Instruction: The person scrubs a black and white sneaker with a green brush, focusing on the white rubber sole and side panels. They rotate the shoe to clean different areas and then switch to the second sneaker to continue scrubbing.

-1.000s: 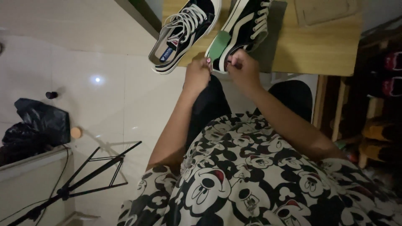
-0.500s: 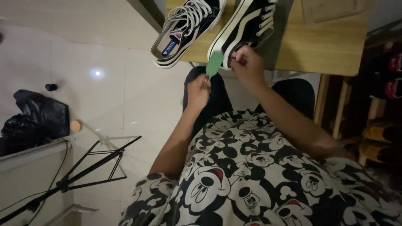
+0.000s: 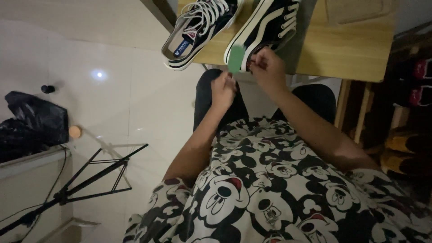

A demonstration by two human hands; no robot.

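Two black sneakers with white soles and laces lie on a wooden table (image 3: 351,54). The left sneaker (image 3: 198,28) overhangs the table's near edge. The right sneaker (image 3: 265,27) lies beside it. A small green insole-like piece (image 3: 236,59) hangs at the heel of the right sneaker. My right hand (image 3: 266,67) pinches the piece's right edge by the heel. My left hand (image 3: 223,89) sits just below the green piece, fingers curled, and I cannot tell whether it touches it.
A black folding stand (image 3: 90,175) lies on the white tiled floor at lower left. A black bag (image 3: 31,123) rests at far left. Shelves with shoes (image 3: 405,112) stand to the right of the table. A grey cloth (image 3: 301,40) lies under the right sneaker.
The green piece has come out from the right sneaker's heel. My left hand dropped away from it toward my lap, then rose back up under it.
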